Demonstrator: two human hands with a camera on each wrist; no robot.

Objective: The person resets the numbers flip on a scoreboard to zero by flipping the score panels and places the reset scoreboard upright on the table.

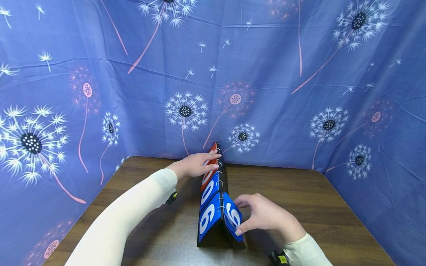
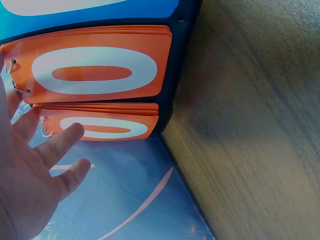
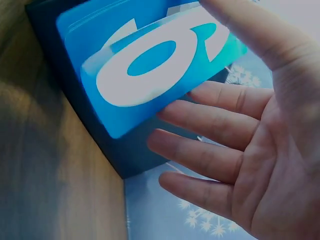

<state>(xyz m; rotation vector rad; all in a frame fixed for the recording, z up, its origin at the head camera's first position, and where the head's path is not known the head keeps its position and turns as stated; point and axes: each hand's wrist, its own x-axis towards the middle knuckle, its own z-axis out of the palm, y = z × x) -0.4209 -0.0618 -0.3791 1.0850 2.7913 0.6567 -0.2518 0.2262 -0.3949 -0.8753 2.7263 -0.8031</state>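
A black tent-shaped flip scoreboard (image 1: 226, 180) stands on the table, its number cards hung on metal rings along the top ridge. On its left slope are a blue card with a white 6 (image 1: 207, 218), a blue 0 card (image 1: 207, 193) and two orange-red 0 cards (image 2: 95, 72) toward the far end. My left hand (image 1: 196, 164) rests over the far part of the ridge, fingers extended across the rings. At the near end of the right slope, my right hand (image 1: 266, 212) pinches a blue number card (image 3: 145, 75) between thumb and fingers, lifting it off the cards behind it.
The brown wooden table (image 1: 299, 192) extends on both sides of the scoreboard. A blue dandelion-print cloth (image 1: 213, 74) hangs behind and along both sides of it. Dark wrist devices (image 1: 279, 258) sit on both cream sleeves.
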